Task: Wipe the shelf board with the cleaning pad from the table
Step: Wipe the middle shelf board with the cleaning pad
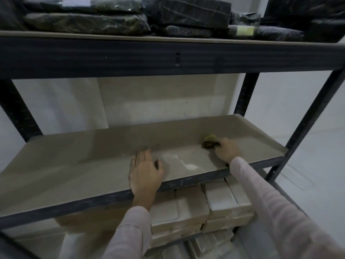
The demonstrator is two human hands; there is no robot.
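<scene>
**Wiping the right end of the shelf**

Our right hand (pixel 226 149) has its grip closed around the cleaning pad (pixel 210 142), pressing it onto the shelf board (pixel 74 165) near the back right. Our left hand (pixel 144 171) lies flat and empty at the front edge, likely bracing us while we reach in.

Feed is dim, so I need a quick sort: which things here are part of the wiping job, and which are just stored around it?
Part of the job:
- shelf board
- cleaning pad, under the right hand
- left hand, flat on the board

Just stored:
- dark wrapped bundles on the shelf above
- pale boxes below the board
</scene>
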